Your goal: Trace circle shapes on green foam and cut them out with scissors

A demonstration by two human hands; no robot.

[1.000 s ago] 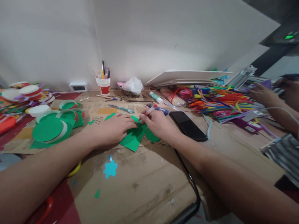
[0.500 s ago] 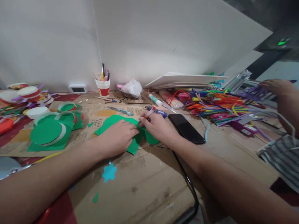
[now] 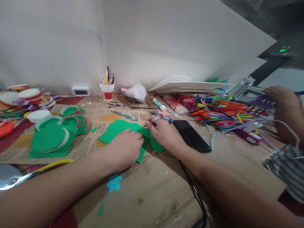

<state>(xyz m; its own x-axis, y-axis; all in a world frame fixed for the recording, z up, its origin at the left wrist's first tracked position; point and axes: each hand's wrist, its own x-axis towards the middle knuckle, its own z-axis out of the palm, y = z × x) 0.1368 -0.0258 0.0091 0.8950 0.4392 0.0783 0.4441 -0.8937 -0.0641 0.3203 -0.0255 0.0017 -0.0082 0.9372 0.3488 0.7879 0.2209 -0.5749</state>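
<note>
My left hand (image 3: 125, 146) lies over green paper (image 3: 111, 134) with its fingers curled and pressed together, pinning the sheet to the table. A translucent pen (image 3: 156, 118) with a red end is gripped in my right hand (image 3: 162, 133), its writing tip hidden behind the fingers. Both hands nearly meet over the paper's right part. A round green paper piece (image 3: 156, 146) shows under my right hand. Below my left wrist lies a blue flower-shaped cutout (image 3: 114, 183), with a small green scrap (image 3: 101, 209) nearer to me.
Scissors (image 3: 16, 181) lie beside my left forearm. Paper-cup rings with green discs (image 3: 48, 139) stand to the left. A phone (image 3: 191, 136), a glue stick (image 3: 159, 104) and pipe cleaners (image 3: 223, 109) are on the right. Behind stands a pen cup (image 3: 107, 91). Another person's hand (image 3: 279, 95) is at far right.
The view has shifted slightly, moving most things a little right and down and showing more of the scissors. My hands keep nearly the same place on the paper; the pen tilts lower.
</note>
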